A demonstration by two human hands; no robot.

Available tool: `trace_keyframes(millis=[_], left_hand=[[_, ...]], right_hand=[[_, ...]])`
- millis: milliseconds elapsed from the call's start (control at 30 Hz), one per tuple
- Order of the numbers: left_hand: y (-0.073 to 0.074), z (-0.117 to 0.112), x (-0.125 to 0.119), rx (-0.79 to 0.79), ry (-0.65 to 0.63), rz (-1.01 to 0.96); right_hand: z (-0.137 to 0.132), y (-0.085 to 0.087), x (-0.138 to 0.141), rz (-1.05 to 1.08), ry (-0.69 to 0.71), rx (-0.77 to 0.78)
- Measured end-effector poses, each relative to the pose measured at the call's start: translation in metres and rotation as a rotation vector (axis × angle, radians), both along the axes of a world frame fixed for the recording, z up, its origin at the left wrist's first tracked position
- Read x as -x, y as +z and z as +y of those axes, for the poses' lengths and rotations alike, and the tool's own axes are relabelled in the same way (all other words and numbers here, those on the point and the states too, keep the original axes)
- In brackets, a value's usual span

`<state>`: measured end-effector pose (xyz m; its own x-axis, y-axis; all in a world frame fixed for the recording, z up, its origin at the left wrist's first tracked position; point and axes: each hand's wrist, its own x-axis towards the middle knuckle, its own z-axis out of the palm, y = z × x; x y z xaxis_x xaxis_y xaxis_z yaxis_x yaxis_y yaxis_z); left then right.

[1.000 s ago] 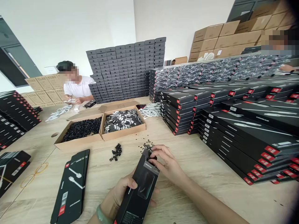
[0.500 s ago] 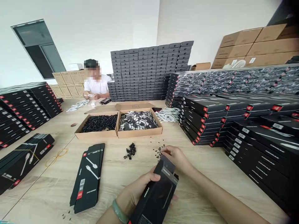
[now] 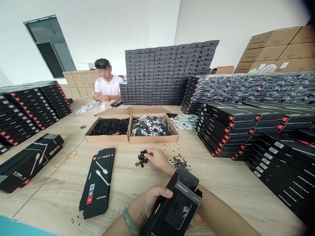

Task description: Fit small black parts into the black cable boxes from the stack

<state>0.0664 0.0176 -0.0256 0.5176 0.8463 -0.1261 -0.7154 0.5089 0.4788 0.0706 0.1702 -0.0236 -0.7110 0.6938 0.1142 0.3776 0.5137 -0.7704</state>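
Observation:
My left hand [image 3: 147,200], with a green bangle on the wrist, is wrapped round a black printed cable box [image 3: 169,209]. The box is tilted, with its top flap [image 3: 188,177] raised and a window on its front face. Beyond it, my right hand [image 3: 159,160] reaches across to a little pile of black ring-like pieces [image 3: 141,159]. Its fingertips are pinched together at the pile's right edge; what lies between them is hidden. Tiny black bits [image 3: 179,162] are scattered right of that hand. Flattened black boxes [image 3: 98,183] lie to the left.
Ahead stand two cardboard trays, one of black pieces [image 3: 110,127], one of black-and-white tags [image 3: 152,127]. White cables [image 3: 184,122] lie beside them. Stacked black boxes [image 3: 221,131] line the right; more [image 3: 31,108] stand left. A person [image 3: 108,86] sits across the table, hands raised.
My right hand has moved left from the scattered tiny bits to the pile of ring-like pieces. The box in my left hand has turned, showing more of its window. The view has shifted slightly.

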Motion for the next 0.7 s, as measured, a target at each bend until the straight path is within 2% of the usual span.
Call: trace_keyframes(millis=[100, 200, 367, 500, 600, 700], left_hand=[[0.004, 0.001, 0.0, 0.004, 0.012, -0.027], [0.009, 0.006, 0.0, 0.009, 0.074, -0.026], [0.014, 0.014, 0.001, 0.184, 0.328, 0.062], [0.015, 0.016, -0.003, 0.197, 0.383, 0.118], [0.016, 0.016, -0.008, 0.151, 0.426, 0.153], [0.016, 0.016, -0.011, 0.135, 0.457, 0.179]], right_hand=[[0.006, 0.003, -0.008, 0.09, -0.043, 0.076], [0.018, 0.003, -0.031, 0.179, -0.09, 0.208], [0.034, 0.006, -0.104, 0.308, -0.191, 0.388], [0.024, 0.02, -0.15, 0.415, -0.245, 0.496], [0.007, 0.03, -0.157, 0.48, -0.268, 0.529], [-0.009, 0.032, -0.148, 0.501, -0.208, 0.542]])
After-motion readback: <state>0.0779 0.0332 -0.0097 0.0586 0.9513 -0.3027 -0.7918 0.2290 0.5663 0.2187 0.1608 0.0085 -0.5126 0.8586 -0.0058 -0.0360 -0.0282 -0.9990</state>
